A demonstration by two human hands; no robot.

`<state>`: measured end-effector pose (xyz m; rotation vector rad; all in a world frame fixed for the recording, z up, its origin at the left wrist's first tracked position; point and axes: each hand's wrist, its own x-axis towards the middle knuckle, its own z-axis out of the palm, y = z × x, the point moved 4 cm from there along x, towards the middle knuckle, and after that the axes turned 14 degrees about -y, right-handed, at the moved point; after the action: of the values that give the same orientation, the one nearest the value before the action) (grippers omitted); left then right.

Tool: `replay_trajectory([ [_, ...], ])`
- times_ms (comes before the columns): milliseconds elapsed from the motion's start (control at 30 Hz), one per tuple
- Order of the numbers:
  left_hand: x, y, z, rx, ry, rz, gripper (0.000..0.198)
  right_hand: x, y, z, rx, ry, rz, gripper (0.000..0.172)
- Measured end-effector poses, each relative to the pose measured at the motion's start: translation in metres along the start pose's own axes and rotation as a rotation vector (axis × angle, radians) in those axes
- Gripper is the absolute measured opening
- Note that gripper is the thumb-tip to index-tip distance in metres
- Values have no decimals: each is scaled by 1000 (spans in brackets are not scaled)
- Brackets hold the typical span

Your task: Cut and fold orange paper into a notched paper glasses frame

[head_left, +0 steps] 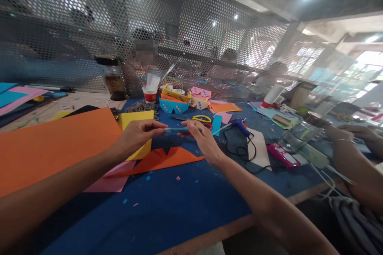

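Note:
A slim blue pen [176, 130] is held level above the blue tabletop, between my two hands. The thumb and fingers of my left hand [138, 136] pinch its left end. My right hand [206, 143] grips the other end, its thumb along the top. Below the pen lies a folded orange paper piece [167, 159] with a notch in its upper edge. Beyond my right hand are yellow-handled scissors [202, 118], partly hidden, and a small blue paper piece [216, 124]. Yellow paper [137, 117] lies behind my left hand.
Large orange paper [60, 147] covers the left side. Paper glasses [174, 106] and a paper cup [149, 94] stand near the perforated metal screen [185, 36]. A blue glue gun [240, 126] with a black cord lies right, near a pink device [283, 155]. Another person's arm [347, 151] is at far right.

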<state>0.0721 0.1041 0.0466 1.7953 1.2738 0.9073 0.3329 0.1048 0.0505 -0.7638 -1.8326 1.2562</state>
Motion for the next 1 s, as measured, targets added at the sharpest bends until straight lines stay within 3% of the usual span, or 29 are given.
replay_trajectory([
  [167,12,-14,-24,180,89,-9,51,8,10,-17,-356,126,79,41],
  [233,13,-19,-30,271,101,-13,45,11,10,-20,-429,108,95,27],
  [333,11,-21,-33,379,79,17,40,10,3,-20,-539,-19,127,15],
  [500,8,-20,-20,456,-70,73,47,-8,-16,-24,-678,-364,237,12],
  [600,6,-19,-8,462,-203,56,47,-21,-24,-30,-744,-477,280,13],
  [767,4,-20,4,451,-334,32,39,-28,-22,-32,-795,-536,335,11],
  [1000,1,-30,9,364,-432,-14,33,-29,-17,-31,-789,-546,280,15],
])
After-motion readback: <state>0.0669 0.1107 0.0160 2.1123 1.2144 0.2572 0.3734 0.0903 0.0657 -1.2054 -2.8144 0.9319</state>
